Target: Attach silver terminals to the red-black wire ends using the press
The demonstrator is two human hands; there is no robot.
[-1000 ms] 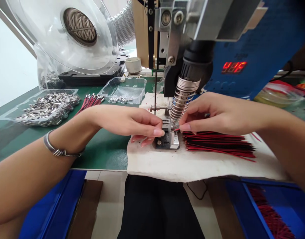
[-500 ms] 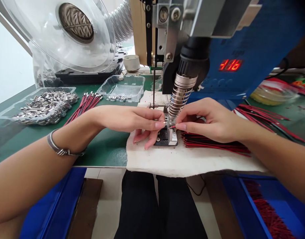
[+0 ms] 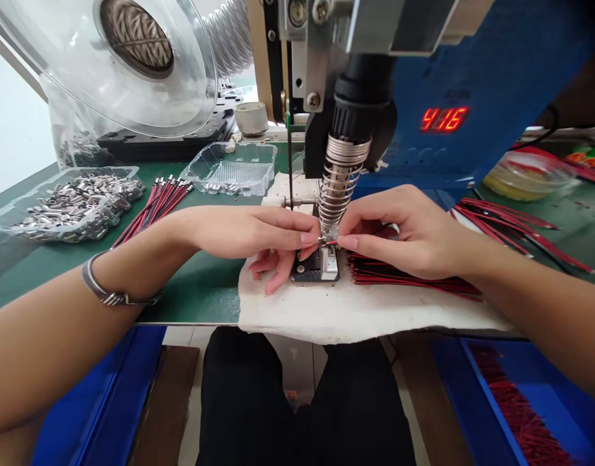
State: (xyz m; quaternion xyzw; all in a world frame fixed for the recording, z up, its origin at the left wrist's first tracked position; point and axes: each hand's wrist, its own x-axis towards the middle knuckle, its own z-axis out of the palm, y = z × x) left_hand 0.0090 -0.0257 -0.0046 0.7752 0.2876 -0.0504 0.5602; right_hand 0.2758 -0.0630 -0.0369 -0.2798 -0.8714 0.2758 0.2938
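Carefully, the left hand's (image 3: 251,234) fingertips are pinching a small shiny piece (image 3: 321,240); the right hand (image 3: 408,234) is clamping a thin red wire (image 3: 331,243) above ribbed cream cloth (image 3: 297,318).

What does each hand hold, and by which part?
Right hand: a thin red wire, pinched near one end. Left hand: apparently a small silvery metal piece; held part unclear.

red and black wires (image 3: 375,272), ribbed off-white cloth (image 3: 326,317), green tabletop (image 3: 200,291), blue machine housing (image 3: 443,71), glowing red digits (image 3: 443,120)
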